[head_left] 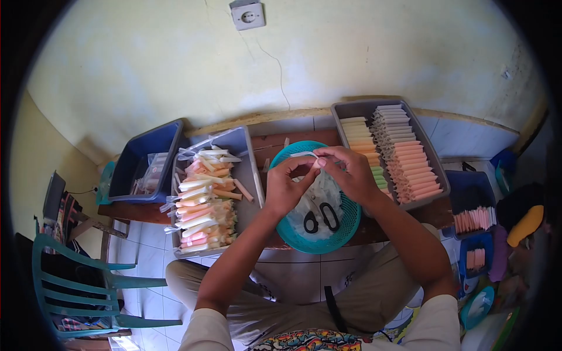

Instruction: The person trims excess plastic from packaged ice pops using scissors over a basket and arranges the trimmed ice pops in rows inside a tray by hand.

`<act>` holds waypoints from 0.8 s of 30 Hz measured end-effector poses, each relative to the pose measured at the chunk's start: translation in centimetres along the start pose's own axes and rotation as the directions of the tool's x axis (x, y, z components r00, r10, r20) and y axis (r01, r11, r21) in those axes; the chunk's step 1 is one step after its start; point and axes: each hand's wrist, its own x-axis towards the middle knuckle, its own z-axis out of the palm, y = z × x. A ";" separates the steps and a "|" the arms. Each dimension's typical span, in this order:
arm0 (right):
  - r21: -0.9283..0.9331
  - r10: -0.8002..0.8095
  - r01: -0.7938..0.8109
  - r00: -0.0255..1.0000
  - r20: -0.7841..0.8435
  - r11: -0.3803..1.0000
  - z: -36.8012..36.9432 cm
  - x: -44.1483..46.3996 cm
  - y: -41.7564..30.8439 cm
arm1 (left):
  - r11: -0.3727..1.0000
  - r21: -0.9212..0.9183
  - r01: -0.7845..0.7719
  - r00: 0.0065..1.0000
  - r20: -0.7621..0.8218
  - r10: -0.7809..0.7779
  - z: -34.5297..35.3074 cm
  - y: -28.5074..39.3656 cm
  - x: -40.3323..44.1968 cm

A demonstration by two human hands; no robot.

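Note:
Above a round teal basket (282,231), my left hand (291,182) and my right hand (349,171) meet, fingertips pinched together. Between them is a thin whitish strip (304,154); what else the fingertips hold is too small to tell. Black-handled scissors (321,217) lie in the basket on a heap of clear plastic (315,234). To the left, a grey tray (249,169) holds a pile of pale yellow, orange and pink sticks (202,202) in plastic. On the right, another grey tray (442,175) holds neat rows of wrapped sticks (413,164).
A dark blue bin (153,137) with packets stands at the left end of the brown bench (263,146). A green plastic chair (76,286) is at the lower left. Blue containers (474,187) with pink sticks sit at the right. A wall with a socket (248,16) rises behind.

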 end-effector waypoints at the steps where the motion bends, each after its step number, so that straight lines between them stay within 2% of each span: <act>1: -0.008 0.011 -0.011 1.000 -0.006 1.000 -0.5 0.0 0.4 | 0.996 0.063 -0.068 0.997 0.034 0.066 0.6 -0.1 0.4; 4: -0.053 0.087 -0.086 0.996 0.011 0.995 -1.5 0.1 1.7 | 0.994 0.068 -0.079 0.996 0.044 0.076 2.0 -0.3 1.3; 6: 0.056 0.090 -0.090 0.996 -0.012 0.994 -2.1 0.3 2.5 | 0.991 0.109 -0.075 0.996 0.056 0.069 2.4 -0.4 1.9; 10: 0.123 0.142 -0.136 0.989 -0.040 0.983 -3.2 0.3 3.6 | 0.991 0.128 -0.029 0.996 0.091 0.018 3.6 -0.3 2.5; 13: 0.168 0.243 -0.238 0.970 -0.006 0.957 -4.9 0.3 4.5 | 0.988 0.152 0.008 0.992 0.125 -0.027 4.2 -0.4 3.1; 15: 0.266 0.333 -0.321 0.943 -0.001 0.909 -5.9 0.4 4.8 | 0.987 0.155 0.038 0.988 0.141 -0.060 4.2 -0.8 3.6; 18: 0.320 0.399 -0.377 0.917 -0.005 0.869 -6.4 0.3 4.4 | 0.995 0.100 -0.013 0.982 0.189 -0.006 3.9 -1.4 4.1; 20: 0.328 0.413 -0.381 0.910 -0.031 0.865 -6.2 0.4 4.8 | 0.987 0.150 0.056 0.965 0.247 -0.092 3.3 -1.2 4.0; 24: 0.364 0.479 -0.433 0.877 -0.045 0.825 -5.6 1.0 3.9 | 0.990 0.137 0.028 0.974 0.218 -0.057 2.3 -1.9 3.3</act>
